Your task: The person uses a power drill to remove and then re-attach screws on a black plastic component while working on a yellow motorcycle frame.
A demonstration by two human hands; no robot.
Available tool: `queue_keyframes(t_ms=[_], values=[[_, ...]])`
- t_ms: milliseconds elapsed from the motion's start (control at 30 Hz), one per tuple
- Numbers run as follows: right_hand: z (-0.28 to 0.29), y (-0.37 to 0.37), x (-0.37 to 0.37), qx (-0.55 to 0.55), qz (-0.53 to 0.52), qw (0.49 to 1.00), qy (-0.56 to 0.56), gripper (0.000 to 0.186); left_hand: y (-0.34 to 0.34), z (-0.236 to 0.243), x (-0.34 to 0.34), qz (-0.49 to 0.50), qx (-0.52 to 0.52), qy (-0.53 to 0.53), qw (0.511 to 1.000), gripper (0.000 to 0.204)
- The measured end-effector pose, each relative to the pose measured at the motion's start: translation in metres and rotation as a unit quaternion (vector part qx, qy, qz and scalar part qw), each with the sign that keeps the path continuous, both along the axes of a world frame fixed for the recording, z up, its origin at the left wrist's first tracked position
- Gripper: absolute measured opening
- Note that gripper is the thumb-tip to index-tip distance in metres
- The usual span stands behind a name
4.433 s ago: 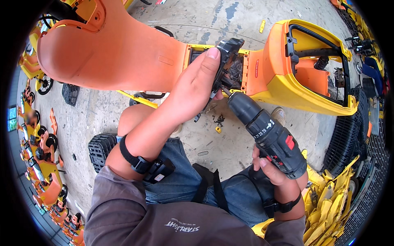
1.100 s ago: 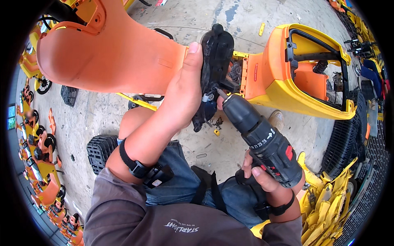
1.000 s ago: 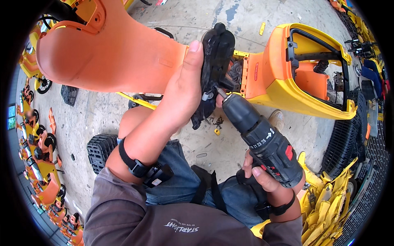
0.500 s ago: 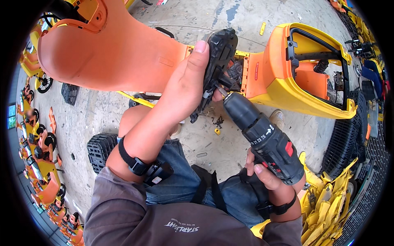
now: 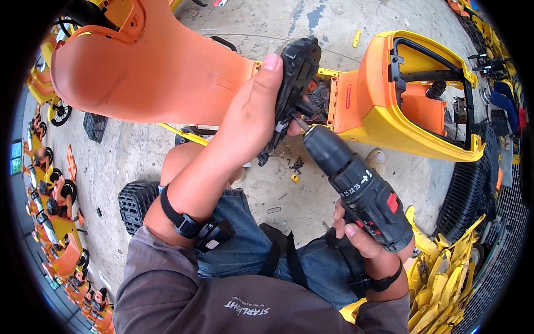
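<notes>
My left hand grips an elongated black plastic part over the scooter's opened middle compartment, fingertips showing beneath it. My right hand is closed round a black cordless drill with red buttons; its bit points up-left to the part's lower right side and appears to touch it. An orange body panel extends left of the compartment; an orange-and-yellow body section with a black-edged opening extends right.
Small dark screws and a yellow piece lie on the concrete floor below. Yellow panels are piled lower right, black crates sit left and right, and rows of orange and yellow scooters line the left side.
Since a second ago, the black part has tilted to the right in my left hand, its lower end rising. The drill has shifted slightly up and right, its bit still at the part.
</notes>
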State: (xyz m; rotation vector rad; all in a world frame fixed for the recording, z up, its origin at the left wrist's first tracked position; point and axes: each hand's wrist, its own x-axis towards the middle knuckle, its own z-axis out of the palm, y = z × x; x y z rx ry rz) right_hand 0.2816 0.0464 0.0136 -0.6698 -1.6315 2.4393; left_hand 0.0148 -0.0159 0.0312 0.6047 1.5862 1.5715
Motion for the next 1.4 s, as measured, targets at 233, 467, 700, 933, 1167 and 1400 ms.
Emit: queue_keyframes(t_ms=[233,467,700,933,1167,1400], values=[[-0.004,0.002,0.003,0.021,0.018,1.000,0.012,0.044,0.000,-0.001,0.000,-0.005,0.003,0.000,1.000,0.076],[0.003,-0.002,-0.001,0.005,-0.023,1.000,-0.006,0.037,0.001,0.000,0.000,-0.001,-0.001,-0.012,1.000,0.076],[0.004,0.002,-0.002,0.001,-0.007,1.000,-0.020,0.034,0.002,0.001,0.001,0.009,-0.004,-0.015,1.000,0.077],[0.014,0.000,-0.007,0.011,-0.051,0.998,-0.026,0.038,-0.001,-0.002,-0.002,-0.008,0.009,-0.010,1.000,0.076],[0.007,0.000,-0.004,0.014,-0.047,0.999,-0.007,0.040,0.000,-0.005,-0.003,-0.010,0.017,-0.011,1.000,0.076],[0.011,0.002,-0.006,0.010,-0.056,0.998,-0.009,0.040,0.000,-0.008,-0.005,-0.005,0.013,-0.024,1.000,0.075]])
